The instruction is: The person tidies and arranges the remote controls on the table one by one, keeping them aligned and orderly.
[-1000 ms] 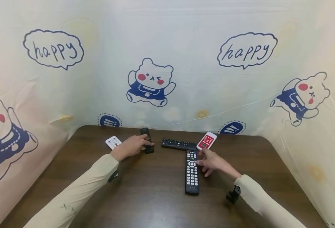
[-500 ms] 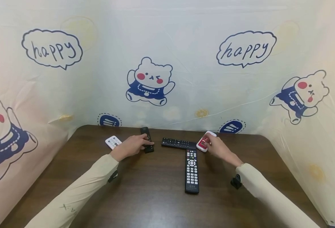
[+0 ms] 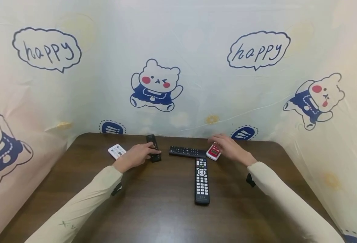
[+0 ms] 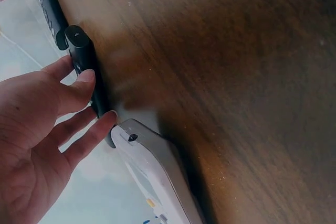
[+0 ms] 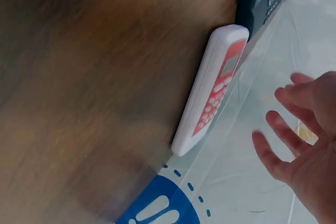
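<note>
Black slim remote [image 3: 155, 157]: on the far part of the table, held at the left hand's fingertips, its long side pointing away from the person.
Left hand [image 3: 132, 156]: grasping that remote lightly, thumb at one side and forefinger reaching over it; how firmly, I cannot tell.
White remote [image 3: 116, 151]: just beside the left hand, partly hidden by it; the left wrist view shows its rounded end with a small dark spot.
Right hand [image 3: 228, 147]: released, fingers loosely spread and apart from anything in the right wrist view.
Red and white remote [image 3: 213, 154]: near the right hand, lying flat by the table's far edge, with a small screen; the hand hides its far end from the head view.
Sideways black remote [image 3: 184, 151]: between the slim one and the red and white one, its right end next to the latter.
Long black remote [image 3: 202, 182]: nearest the person, white buttons up, its top end at the sideways one's right end.
Sleeves [image 3: 85, 199]: pale, on both arms.
Table [image 3: 166, 216]: dark brown wood.
Cloth [image 3: 206, 84]: pale, behind the table, printed with bears and "happy" bubbles.
</note>
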{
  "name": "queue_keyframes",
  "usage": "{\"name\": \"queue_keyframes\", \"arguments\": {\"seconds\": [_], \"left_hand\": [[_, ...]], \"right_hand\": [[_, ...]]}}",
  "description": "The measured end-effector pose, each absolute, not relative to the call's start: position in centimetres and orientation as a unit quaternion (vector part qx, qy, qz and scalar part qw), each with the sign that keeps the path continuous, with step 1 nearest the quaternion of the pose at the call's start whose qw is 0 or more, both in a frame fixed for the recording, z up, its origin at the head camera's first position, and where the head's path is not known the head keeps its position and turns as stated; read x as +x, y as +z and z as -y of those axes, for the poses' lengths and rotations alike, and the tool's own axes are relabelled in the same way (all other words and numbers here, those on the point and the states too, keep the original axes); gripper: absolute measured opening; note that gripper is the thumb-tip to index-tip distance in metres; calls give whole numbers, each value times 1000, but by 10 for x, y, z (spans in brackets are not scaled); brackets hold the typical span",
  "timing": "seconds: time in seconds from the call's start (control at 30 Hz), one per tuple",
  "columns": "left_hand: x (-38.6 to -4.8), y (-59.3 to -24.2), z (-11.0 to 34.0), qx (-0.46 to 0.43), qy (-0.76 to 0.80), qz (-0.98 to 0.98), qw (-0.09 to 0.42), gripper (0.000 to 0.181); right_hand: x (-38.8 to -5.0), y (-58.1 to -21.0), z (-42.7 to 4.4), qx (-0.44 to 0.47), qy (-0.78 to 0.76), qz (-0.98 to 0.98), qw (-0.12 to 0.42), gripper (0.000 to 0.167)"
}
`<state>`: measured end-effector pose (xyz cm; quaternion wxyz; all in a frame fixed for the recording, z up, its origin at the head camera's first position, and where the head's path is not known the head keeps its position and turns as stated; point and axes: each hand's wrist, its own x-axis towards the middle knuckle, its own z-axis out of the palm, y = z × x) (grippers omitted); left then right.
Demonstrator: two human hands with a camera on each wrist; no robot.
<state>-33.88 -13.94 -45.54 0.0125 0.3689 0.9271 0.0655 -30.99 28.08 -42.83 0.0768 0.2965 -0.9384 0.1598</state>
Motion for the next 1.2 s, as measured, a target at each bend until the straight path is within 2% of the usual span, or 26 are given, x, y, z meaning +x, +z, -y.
{"name": "queue_keyframes", "arguments": {"seconds": [0.17, 0.37, 0.6, 0.87, 1.03, 1.2], "left_hand": [[-340, -458, 141, 361, 69, -930, 13, 52], [-338, -457, 140, 360, 73, -930, 12, 52], [-337, -455, 139, 370, 65, -927, 3, 51], [-339, -456, 141, 369, 58, -927, -1, 51], [-339, -457, 141, 366, 49, -929, -3, 51], [-338, -457, 141, 364, 50, -930, -1, 52]], "right_hand": [[-316, -422, -283, 319, 124, 939, 35, 34], [-316, -419, -288, 284, 127, 950, -35, 44], [-314, -420, -290, 276, 123, 952, -51, 49], [-317, -422, -288, 226, 124, 954, -153, 58], [-316, -424, -285, 210, 93, 958, -174, 60], [-314, -421, -277, 186, 66, 969, -151, 53]]}}
